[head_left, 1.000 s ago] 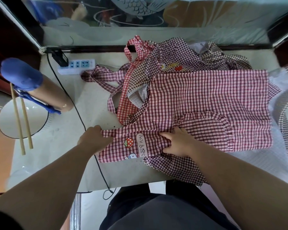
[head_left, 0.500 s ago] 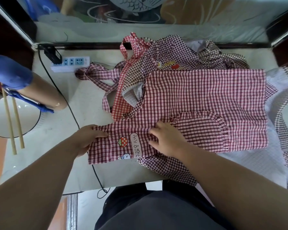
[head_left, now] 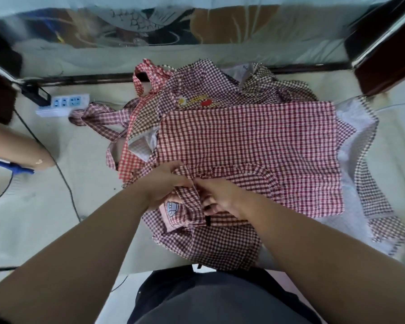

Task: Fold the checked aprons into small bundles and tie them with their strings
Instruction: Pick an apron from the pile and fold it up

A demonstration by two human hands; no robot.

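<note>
Your left hand (head_left: 164, 187) and right hand (head_left: 221, 201) meet on the dark-red checked cotton apron (head_left: 255, 141) spread across the pale table (head_left: 56, 206) — both seem to pinch its bunched bib, though it's blurry. Fold it over squarely — edges aligned.

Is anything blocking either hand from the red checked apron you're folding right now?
Nothing visible does. The left hand and right hand both grip the bunched bib end of the red checked apron. The other aprons lie under and behind it, not between.
</note>
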